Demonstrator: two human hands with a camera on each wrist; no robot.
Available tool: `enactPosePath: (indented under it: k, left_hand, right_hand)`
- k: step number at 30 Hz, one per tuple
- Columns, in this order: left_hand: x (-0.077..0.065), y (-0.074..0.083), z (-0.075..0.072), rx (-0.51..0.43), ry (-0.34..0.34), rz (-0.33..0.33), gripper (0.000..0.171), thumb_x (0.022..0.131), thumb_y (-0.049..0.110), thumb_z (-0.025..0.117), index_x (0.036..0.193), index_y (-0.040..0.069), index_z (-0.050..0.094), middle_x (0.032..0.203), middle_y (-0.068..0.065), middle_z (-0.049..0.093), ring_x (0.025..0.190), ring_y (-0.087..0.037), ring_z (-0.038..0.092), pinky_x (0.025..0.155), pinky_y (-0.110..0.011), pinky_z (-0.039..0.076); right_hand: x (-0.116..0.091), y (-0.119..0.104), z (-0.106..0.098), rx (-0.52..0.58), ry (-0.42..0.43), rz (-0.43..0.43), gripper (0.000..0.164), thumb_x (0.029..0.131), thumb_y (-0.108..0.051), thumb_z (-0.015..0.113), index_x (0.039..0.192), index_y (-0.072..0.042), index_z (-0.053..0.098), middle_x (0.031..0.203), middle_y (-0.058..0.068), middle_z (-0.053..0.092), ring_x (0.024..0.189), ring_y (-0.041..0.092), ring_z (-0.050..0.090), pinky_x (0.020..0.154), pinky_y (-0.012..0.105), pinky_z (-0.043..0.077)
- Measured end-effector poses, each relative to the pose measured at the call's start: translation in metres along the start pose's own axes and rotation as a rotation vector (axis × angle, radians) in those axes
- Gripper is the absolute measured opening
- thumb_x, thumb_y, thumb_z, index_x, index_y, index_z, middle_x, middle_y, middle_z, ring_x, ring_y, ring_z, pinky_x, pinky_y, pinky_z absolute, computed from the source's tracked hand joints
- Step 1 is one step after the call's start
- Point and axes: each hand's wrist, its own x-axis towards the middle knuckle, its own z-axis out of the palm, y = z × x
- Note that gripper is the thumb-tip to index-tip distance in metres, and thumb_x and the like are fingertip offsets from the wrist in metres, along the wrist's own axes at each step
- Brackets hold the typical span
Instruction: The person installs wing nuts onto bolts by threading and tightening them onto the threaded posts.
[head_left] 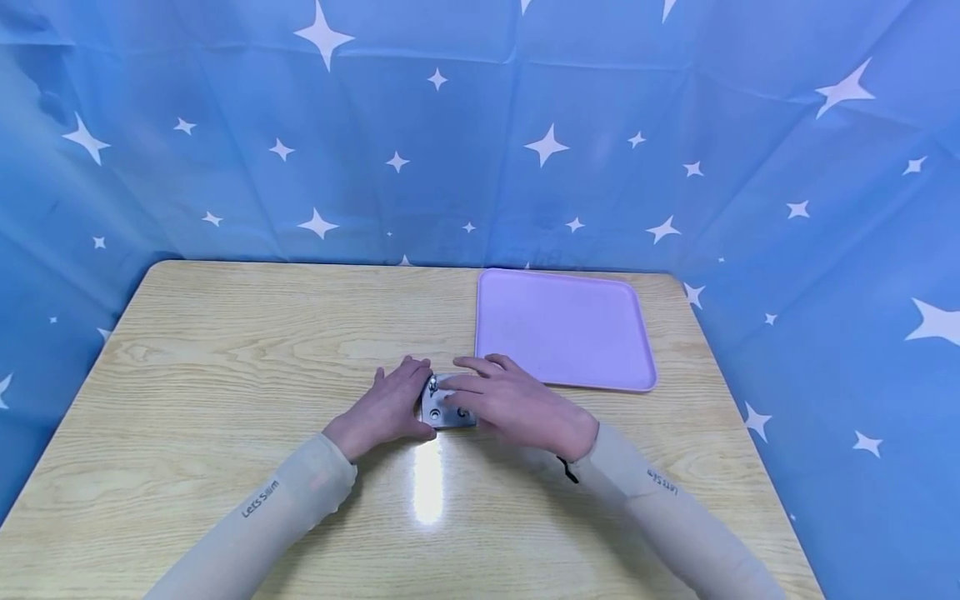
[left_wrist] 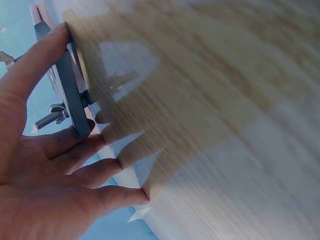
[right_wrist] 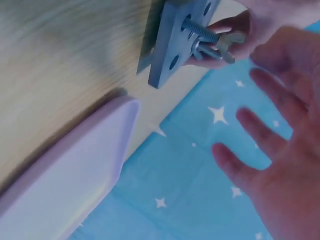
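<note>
A grey metal plate (head_left: 448,421) with holes is raised slightly off the wooden table. My left hand (head_left: 386,408) grips it by its edges, thumb on the near edge and forefinger on the far one; its other fingertips rest on the tabletop. Threaded bolts stand up through the plate, and a wing nut (right_wrist: 233,41) sits on one near its end. In the left wrist view another wing nut (left_wrist: 59,109) lies close to the plate's face. Above the plate's right part hovers my right hand (head_left: 517,408), fingers spread and apart from the wing nuts. Its thumb is hidden in the head view.
A shallow purple tray (head_left: 562,325) lies at the table's back right, just beyond my right hand. The wooden table (head_left: 262,333) ends at a blue curtain (head_left: 450,125) with white stars, which hangs behind and at both sides.
</note>
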Motion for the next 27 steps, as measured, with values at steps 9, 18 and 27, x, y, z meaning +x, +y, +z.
enactPosePath:
  k: [9, 18, 27]
  left_hand:
    - [0.003, 0.001, -0.002, 0.006, -0.010, -0.002, 0.099, 0.075, 0.034, 0.094, 0.149, -0.007, 0.044, 0.157, -0.026, 0.041, 0.149, -0.046, 0.031, 0.112, -0.075, 0.025]
    - [0.001, 0.001, 0.001, -0.003, -0.007, 0.002, 0.098, 0.074, 0.034, 0.094, 0.149, -0.007, 0.045, 0.157, -0.025, 0.041, 0.149, -0.047, 0.031, 0.111, -0.076, 0.025]
    - [-0.001, -0.001, 0.002, -0.009, 0.011, 0.004, 0.099, 0.073, 0.033, 0.094, 0.149, -0.007, 0.045, 0.157, -0.026, 0.040, 0.149, -0.047, 0.031, 0.112, -0.076, 0.024]
  right_hand:
    - [0.002, 0.006, 0.001, -0.087, 0.014, -0.057, 0.024, 0.089, -0.006, 0.079, 0.107, -0.023, 0.076, 0.116, -0.010, 0.072, 0.126, 0.019, 0.058, 0.105, 0.045, 0.046]
    - [0.003, 0.004, 0.013, -0.135, 0.085, -0.009, 0.008, 0.092, -0.017, 0.079, 0.099, -0.018, 0.074, 0.100, -0.005, 0.072, 0.100, 0.017, 0.062, 0.094, 0.039, 0.051]
    - [0.006, -0.009, 0.027, -0.134, 0.206, 0.219, 0.020, 0.086, -0.031, 0.078, 0.080, -0.015, 0.068, 0.086, 0.001, 0.070, 0.088, 0.022, 0.064, 0.080, 0.043, 0.052]
